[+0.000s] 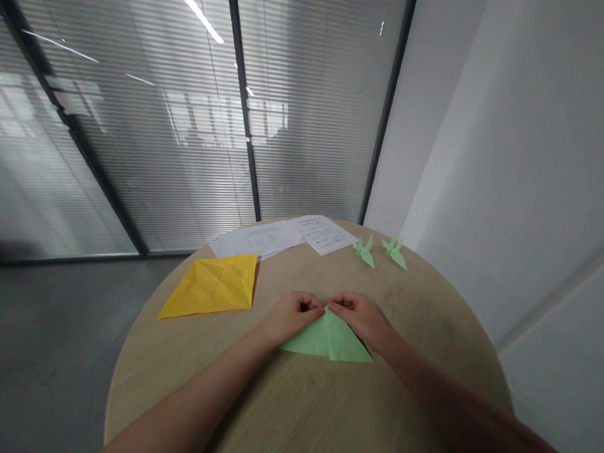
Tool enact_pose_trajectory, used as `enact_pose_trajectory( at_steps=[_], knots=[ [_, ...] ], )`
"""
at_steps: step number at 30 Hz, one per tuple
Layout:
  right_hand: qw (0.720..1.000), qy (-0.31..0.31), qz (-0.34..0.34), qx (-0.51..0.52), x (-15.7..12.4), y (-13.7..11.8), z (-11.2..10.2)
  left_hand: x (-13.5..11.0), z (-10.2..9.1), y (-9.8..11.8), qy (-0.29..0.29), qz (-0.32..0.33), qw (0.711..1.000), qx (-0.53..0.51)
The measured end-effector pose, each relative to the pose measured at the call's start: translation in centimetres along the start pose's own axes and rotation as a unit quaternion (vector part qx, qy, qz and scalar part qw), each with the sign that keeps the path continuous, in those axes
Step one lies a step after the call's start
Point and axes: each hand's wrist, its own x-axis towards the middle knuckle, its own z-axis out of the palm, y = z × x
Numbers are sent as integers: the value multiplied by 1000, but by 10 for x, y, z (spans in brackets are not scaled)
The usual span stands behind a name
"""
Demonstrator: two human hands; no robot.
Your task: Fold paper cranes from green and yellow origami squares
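Pale wood grain covers the round table [284, 413] that fills the lower middle of the frame, its curved edge running up both sides. Grey floor [66, 350] shows at the lower left, and a plain white wall [536, 130] takes up the right. Across the upper left and middle stand glass panels with slatted blinds [315, 160], set in dark bars, with streaks of light reflected on them.

Just below the centre of the frame, the green paper [327, 341] lies on the table between my hands. My left hand [297, 313] pinches it near its top point, thumb against curled fingers, and covers part of its left side. My right hand [357, 312] pinches it just beside that, the fingertips of both nearly meeting.

The green paper is thin and matte, roughly triangular, with crease lines and a long lower edge facing me. Left of my hands sits the yellow paper [219, 283], four-sided, wrinkled and crossed by folds. Beyond it, overlapping white sheets [324, 233] carry print too small to read. Two pointed green paper birds [365, 252] stand near each other towards the table's far right edge.
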Motion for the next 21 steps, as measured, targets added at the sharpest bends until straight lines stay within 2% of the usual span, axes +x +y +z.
enact_pose_trajectory(
  at_steps=[5,11,21],
  knots=[
    [1000,13,-9,-23,0,-1,-3,0,-1,-2,-3,-13,1000,10],
    [996,88,-29,-14,5,-2,-20,2,-11,-5,-2,-9,1000,18],
    [981,187,-56,-16,18,7,-51,8,-31,-10,45,-9,998,40]
  ],
)
